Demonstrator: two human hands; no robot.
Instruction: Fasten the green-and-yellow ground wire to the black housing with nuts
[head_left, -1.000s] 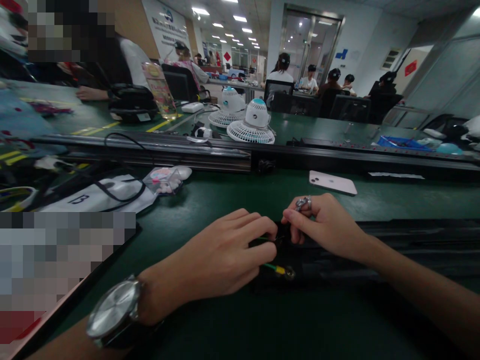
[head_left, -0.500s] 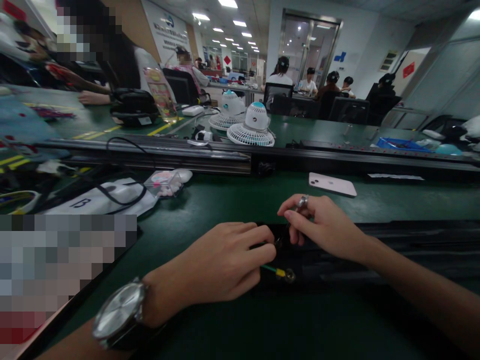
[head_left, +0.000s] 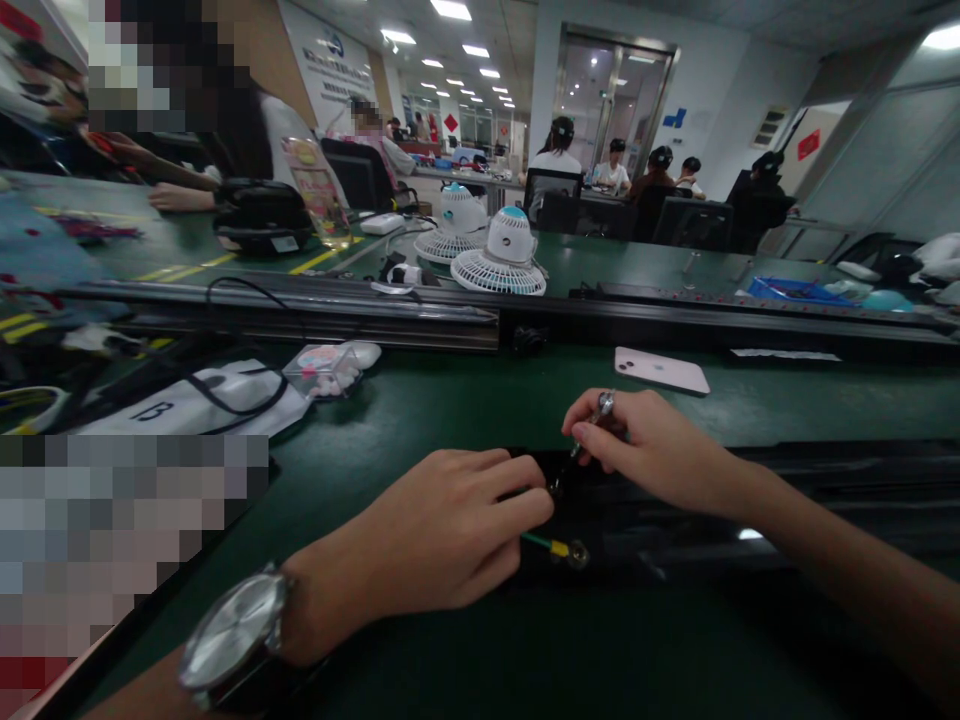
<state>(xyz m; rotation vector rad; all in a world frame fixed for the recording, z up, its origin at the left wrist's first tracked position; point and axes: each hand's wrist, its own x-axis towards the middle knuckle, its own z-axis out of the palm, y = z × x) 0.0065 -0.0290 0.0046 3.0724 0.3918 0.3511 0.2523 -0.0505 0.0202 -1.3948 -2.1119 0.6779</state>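
My left hand (head_left: 442, 530), with a silver wristwatch (head_left: 232, 640) on its wrist, lies curled on the left end of a long black rail (head_left: 750, 500) on the green table. Its fingertips pinch something small and dark where the hands meet. A green-yellow wire with a ring terminal (head_left: 559, 547) sticks out from under that hand. My right hand (head_left: 645, 450), a ring on one finger, pinches a thin metal tool (head_left: 574, 455) that points down at the same spot.
A pink phone (head_left: 660, 370) lies face down behind my hands. Two small desk fans (head_left: 499, 255) stand past a black conveyor rail (head_left: 300, 310). A white bag with a black cord (head_left: 202, 395) and a clear box (head_left: 326, 365) lie left. Other people sit at far tables.
My right hand has drawn its fingers together onto the thin tool and tipped it down toward the left fingertips. My left hand has barely shifted.
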